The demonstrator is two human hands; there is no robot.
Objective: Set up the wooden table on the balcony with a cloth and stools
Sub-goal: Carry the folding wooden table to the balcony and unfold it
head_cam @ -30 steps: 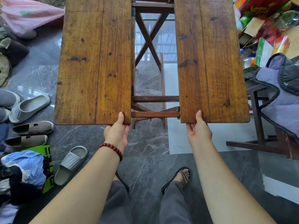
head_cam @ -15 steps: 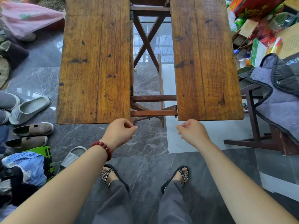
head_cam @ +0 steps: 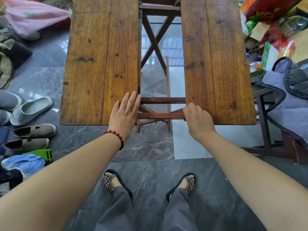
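Observation:
The wooden table stands before me with its top split into two worn brown leaves, a left leaf (head_cam: 100, 64) and a right leaf (head_cam: 215, 64), with a wide gap between them showing the crossed frame (head_cam: 160, 100) underneath. My left hand (head_cam: 125, 112) lies flat, fingers spread, on the near inner corner of the left leaf. My right hand (head_cam: 198, 120) is curled over the near inner corner of the right leaf, fingers wrapped on its edge. No cloth for the table shows on it.
Shoes and slippers (head_cam: 31, 107) line the floor at left, beside a blue bundle (head_cam: 23, 164). A dark wooden stool (head_cam: 266, 130) draped with a grey padded garment (head_cam: 286, 97) stands at right. Boxes and bags (head_cam: 275, 30) pile up behind it. Grey marble floor (head_cam: 150, 180) lies under my sandalled feet.
Both hands let go of the leaves' near edge, drew back, then came forward onto the inner corners. The left now lies flat on top, the right curls over its corner.

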